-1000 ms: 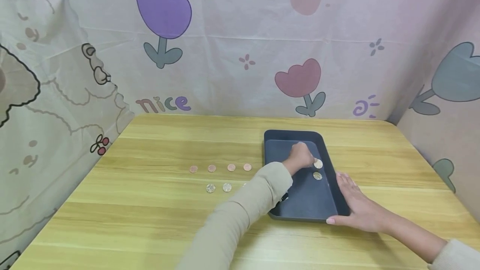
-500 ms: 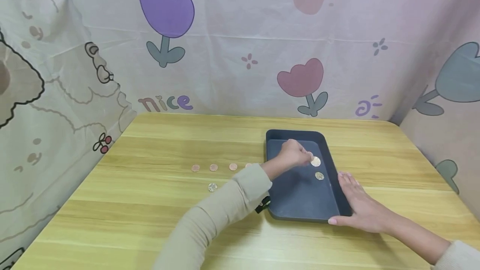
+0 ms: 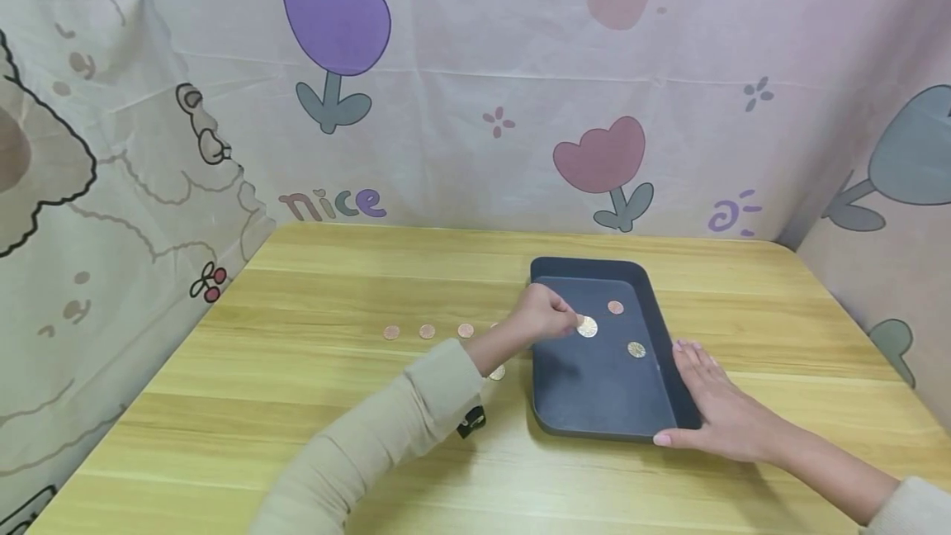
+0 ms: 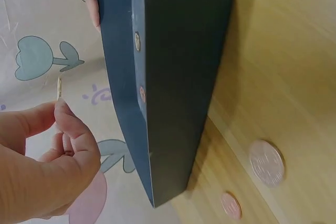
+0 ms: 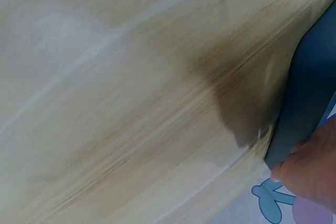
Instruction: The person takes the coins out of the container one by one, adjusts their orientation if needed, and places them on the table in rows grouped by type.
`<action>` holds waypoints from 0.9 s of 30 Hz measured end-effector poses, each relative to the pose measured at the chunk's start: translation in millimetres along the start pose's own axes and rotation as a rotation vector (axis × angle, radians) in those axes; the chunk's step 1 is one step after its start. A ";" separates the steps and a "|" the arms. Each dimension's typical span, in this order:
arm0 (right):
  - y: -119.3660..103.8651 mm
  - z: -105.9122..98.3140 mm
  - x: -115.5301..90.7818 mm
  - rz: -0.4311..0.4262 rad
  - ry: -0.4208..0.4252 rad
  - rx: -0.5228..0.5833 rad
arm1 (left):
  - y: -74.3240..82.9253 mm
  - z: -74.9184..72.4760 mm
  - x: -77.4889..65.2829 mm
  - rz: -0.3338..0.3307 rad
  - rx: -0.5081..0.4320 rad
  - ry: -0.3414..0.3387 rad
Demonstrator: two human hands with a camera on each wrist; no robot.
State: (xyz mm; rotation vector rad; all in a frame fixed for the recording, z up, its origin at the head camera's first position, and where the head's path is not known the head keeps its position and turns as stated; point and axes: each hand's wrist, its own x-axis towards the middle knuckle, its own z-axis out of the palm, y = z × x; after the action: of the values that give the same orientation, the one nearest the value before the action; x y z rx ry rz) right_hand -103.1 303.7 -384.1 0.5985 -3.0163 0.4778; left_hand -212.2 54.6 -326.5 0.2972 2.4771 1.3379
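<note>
My left hand (image 3: 546, 314) pinches a pale gold coin (image 3: 588, 327) between thumb and fingertips, over the left part of a dark blue-grey rectangular tray (image 3: 587, 403). In the left wrist view that coin (image 4: 59, 87) is seen edge-on, held higher than the tray rim. On the tray floor lie a copper-coloured coin (image 3: 615, 307) and, nearer to me, a gold-toned coin (image 3: 636, 349). My right hand (image 3: 724, 411) rests against the tray's right side, fingers extended along the outer wall and thumb at the near right corner.
Left of the tray, several copper-coloured coins (image 3: 427, 331) form a row on the wooden table (image 3: 245, 436). A silvery coin (image 3: 497, 372) lies nearer, partly behind the left sleeve (image 3: 401, 419). A patterned cloth (image 3: 446, 31) hangs behind the table.
My left hand has moved left across the tray with the pinched coin, uncovering the copper-coloured coin on the tray floor. The right hand stays against the tray.
</note>
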 end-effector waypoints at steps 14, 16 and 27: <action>0.4 -4.4 0.2 -0.009 -0.026 -0.086 | -20.1 -27.7 -25.0 0.043 -0.004 -0.030; 0.6 -4.3 0.6 -0.008 -0.030 -0.090 | -25.0 -31.5 -27.4 0.048 -0.009 -0.026; -0.6 -4.5 2.4 0.012 -0.050 -0.096 | -62.5 -51.4 -40.0 0.017 -0.017 0.008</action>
State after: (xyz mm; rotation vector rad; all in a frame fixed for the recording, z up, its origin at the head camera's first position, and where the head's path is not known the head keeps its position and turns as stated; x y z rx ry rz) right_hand -105.2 303.8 -379.4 0.5951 -3.0708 0.3215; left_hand -195.9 -32.1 -345.6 0.3098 2.4736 1.3694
